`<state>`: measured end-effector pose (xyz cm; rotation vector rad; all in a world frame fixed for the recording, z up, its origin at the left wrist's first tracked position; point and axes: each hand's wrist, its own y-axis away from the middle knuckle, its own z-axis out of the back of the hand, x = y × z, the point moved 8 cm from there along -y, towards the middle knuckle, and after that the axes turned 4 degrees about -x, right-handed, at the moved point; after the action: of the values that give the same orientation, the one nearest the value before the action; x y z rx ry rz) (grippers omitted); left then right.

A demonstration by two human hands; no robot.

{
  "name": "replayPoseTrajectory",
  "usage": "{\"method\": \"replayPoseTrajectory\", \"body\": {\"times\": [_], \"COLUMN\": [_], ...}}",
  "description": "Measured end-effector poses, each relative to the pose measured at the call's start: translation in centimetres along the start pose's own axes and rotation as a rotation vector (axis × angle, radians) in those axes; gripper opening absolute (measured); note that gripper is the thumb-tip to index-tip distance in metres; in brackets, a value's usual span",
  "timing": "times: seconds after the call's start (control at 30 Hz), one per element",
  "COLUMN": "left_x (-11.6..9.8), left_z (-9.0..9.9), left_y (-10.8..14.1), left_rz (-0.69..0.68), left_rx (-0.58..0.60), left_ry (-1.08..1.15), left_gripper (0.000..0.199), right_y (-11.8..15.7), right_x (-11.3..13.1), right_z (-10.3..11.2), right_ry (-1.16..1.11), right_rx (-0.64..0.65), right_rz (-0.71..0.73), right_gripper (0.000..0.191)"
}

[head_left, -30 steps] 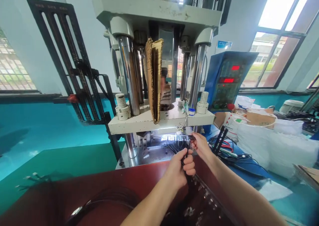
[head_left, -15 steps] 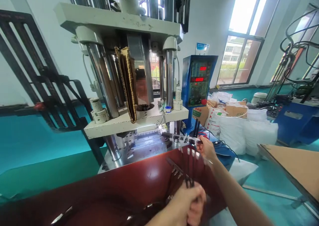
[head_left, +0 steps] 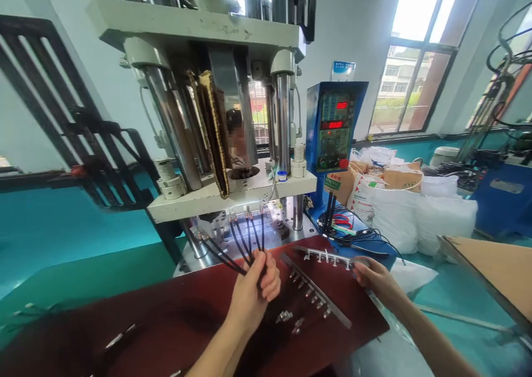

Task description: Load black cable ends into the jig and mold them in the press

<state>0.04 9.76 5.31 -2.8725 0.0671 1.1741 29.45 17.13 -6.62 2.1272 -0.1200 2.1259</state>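
My left hand (head_left: 254, 285) is closed around a bundle of thin black cables (head_left: 239, 243). Their ends carry small, shiny connectors, which fan out upward in front of the machine's lower metal bed. On the right, my right hand (head_left: 372, 274) pinches the near end of a metal strip (head_left: 326, 255) with small fittings along it. That strip is low over the red-brown tabletop (head_left: 216, 305); I cannot tell if it touches. Between my hands lies a second metal strip (head_left: 318, 291) with similar fittings. A few loose connectors (head_left: 285, 316) rest below it.
A press-like machine (head_left: 233, 194) with steel columns stands ahead, cardboard (head_left: 214, 138) leaning in it. Right of it is a blue control box (head_left: 336, 127) with red digits. Black cables (head_left: 366, 238) lie on a blue surface. White sacks (head_left: 397, 216) and a brown-topped table (head_left: 494, 277) are farther right.
My left hand has moved left and upward with the cables, now over the table's back edge. My right hand has moved right and down, lowering its strip toward the tabletop.
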Motion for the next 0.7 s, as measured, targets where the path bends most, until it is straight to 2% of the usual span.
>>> {"method": "replayPoseTrajectory", "body": {"times": [0.07,0.13,0.23,0.3,0.33,0.37,0.47,0.53,0.57,0.63,0.7], "left_x": [-0.9,-1.5,-2.4,-3.2,-3.7,-4.1,-5.8,-7.5,-8.7,-11.7,-15.2], "left_z": [0.6,0.9,1.5,1.9,2.2,2.4,3.4,4.4,5.0,6.8,9.1], "left_y": [-0.4,-0.6,-0.8,-1.0,-1.0,-1.1,-1.4,-1.3,-1.1,-0.4,0.7], "left_rz": [-0.065,-0.102,-0.136,-0.166,-0.182,-0.199,-0.257,-0.321,-0.361,-0.466,-0.589], "left_rx": [-0.042,-0.07,-0.111,-0.137,-0.148,-0.156,-0.187,-0.225,-0.251,-0.314,-0.378], "left_ry": [0.005,0.011,0.021,0.026,0.028,0.031,0.049,0.075,0.093,0.135,0.155], "left_gripper": [0.033,0.034,0.036,0.037,0.037,0.037,0.036,0.034,0.033,0.03,0.027], "right_y": [0.2,0.2,0.4,1.4,2.4,3.8,9.1,12.2,13.2,14.1,14.0], "right_x": [0.4,0.9,1.9,3.3,4.3,5.3,6.8,6.2,5.7,4.6,3.9], "right_z": [-0.5,-0.9,-1.9,-3.7,-5.3,-7.4,-15.4,-20.0,-21.7,-23.9,-24.8], "right_ry": [0.283,0.551,0.885,1.032,1.065,1.062,1.061,1.117,1.145,1.178,1.153], "right_rx": [0.117,0.165,0.12,0.076,0.091,0.16,0.543,0.783,0.855,0.893,0.826], "right_rz": [0.138,0.321,0.543,0.667,0.739,0.815,0.951,0.959,0.96,1.01,1.147], "right_gripper": [0.026,0.018,0.015,0.021,0.027,0.033,0.051,0.069,0.075,0.075,0.06]}}
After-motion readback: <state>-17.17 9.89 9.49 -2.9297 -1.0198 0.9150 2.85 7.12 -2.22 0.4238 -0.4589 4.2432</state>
